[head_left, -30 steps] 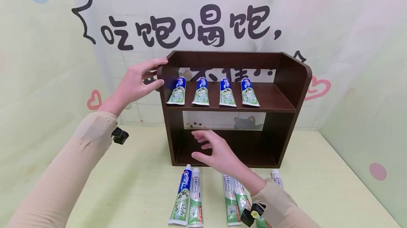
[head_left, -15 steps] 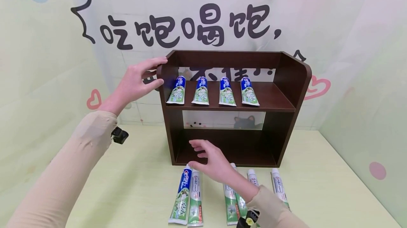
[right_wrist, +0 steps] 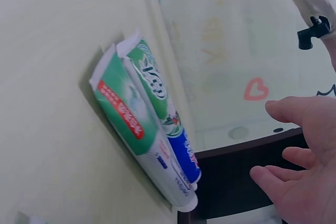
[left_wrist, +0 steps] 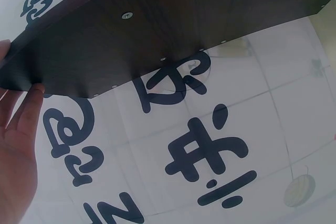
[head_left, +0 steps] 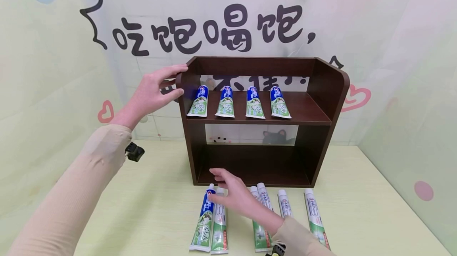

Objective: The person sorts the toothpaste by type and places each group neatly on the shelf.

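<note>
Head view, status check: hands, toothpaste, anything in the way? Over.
Left hand holding corner of dark-brown wooden shelf. Right hand empty, near blue-and-green toothpaste tube. White-and-green tube close alongside.

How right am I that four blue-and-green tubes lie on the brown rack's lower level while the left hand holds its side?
Not quite: in the head view, the four blue-and-green tubes lie on the upper level of the brown rack. The left hand does hold its side.
</note>
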Action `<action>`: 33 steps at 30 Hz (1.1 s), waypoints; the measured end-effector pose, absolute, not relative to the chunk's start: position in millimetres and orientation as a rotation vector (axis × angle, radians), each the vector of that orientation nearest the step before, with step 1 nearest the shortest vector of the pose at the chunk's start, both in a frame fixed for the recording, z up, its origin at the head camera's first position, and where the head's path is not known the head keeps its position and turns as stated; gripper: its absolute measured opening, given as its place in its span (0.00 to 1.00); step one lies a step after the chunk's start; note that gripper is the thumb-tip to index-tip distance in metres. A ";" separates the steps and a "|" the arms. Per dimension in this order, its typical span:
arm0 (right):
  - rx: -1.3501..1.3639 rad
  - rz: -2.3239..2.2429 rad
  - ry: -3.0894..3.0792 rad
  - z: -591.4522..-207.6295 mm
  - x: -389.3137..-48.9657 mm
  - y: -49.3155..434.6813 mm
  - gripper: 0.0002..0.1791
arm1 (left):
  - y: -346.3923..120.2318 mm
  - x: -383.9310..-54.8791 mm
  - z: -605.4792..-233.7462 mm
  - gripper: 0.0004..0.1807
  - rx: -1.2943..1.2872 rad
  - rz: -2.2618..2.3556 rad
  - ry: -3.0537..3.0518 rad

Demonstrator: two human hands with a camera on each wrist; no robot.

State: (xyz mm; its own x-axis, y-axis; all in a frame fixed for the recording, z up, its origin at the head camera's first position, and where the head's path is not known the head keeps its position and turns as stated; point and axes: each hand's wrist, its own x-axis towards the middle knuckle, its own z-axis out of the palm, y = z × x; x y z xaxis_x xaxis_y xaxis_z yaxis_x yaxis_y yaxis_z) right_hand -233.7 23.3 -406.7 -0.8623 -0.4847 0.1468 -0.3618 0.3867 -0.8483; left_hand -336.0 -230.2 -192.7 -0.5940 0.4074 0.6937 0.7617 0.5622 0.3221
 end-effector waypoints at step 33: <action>-0.643 -1.440 2.433 -441.8 -210.1 4.3 0.50 | -230.7 -336.1 -193.4 0.30 -0.945 -0.794 -2.227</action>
State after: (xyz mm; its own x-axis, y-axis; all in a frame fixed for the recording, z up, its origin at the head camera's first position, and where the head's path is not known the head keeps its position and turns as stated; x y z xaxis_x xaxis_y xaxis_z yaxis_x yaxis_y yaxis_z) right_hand -210.1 4.3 -441.8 -0.8738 -0.4859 0.0157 -0.2476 0.4170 -0.8745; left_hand -336.1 -230.7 -193.4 -0.5762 0.4183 0.7022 0.7681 0.5708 0.2902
